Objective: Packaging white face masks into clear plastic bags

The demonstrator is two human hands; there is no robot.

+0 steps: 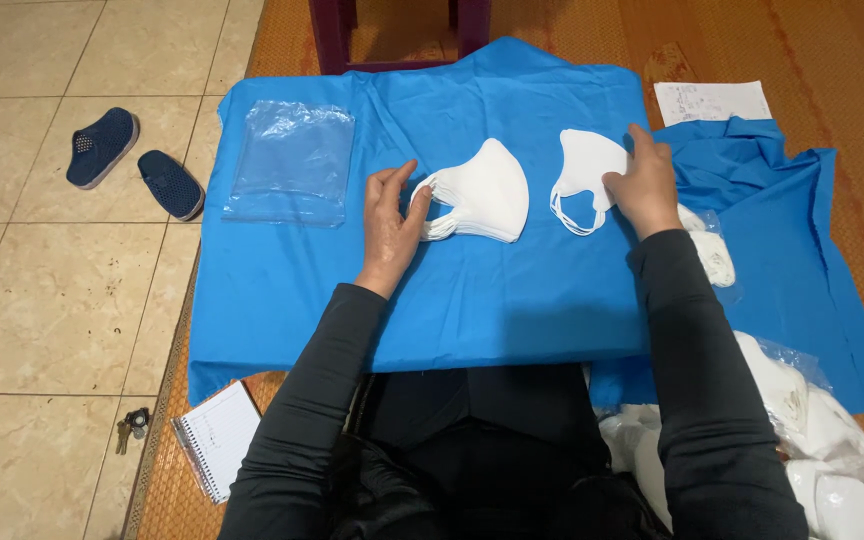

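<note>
Masks lie before us on a blue cloth (472,310) spread over the woven mat, and from the head camera we see how each thing sits where a hand can reach it. Our left hand (390,225) rests at the ear-loop side of the stack of white masks (487,195), fingers loosely apart and curled, the tips touching the loops as if to square the pile; it is not clamped on anything. The stack lies flat at the middle of the cloth, folded edges nested so the pieces keep together. Our right hand (644,185) is laid on the single white mask (584,165) just beside the stack, fingers spread and pressing its right edge down against the cloth, which holds it flat and apart from the pile; its loops trail toward us. A clear plastic bag (292,160) lies empty and flat at the far left of the cloth, well apart from both hands. To our right, bagged white masks (832,440) heap beside our knee, near the right arm. Off the cloth we see a paper slip (712,100) at the upper right, a spiral notebook (214,438) and keys (132,425) at the lower left, and a pair of dark blue shoes (132,160) on the tiled floor
</note>
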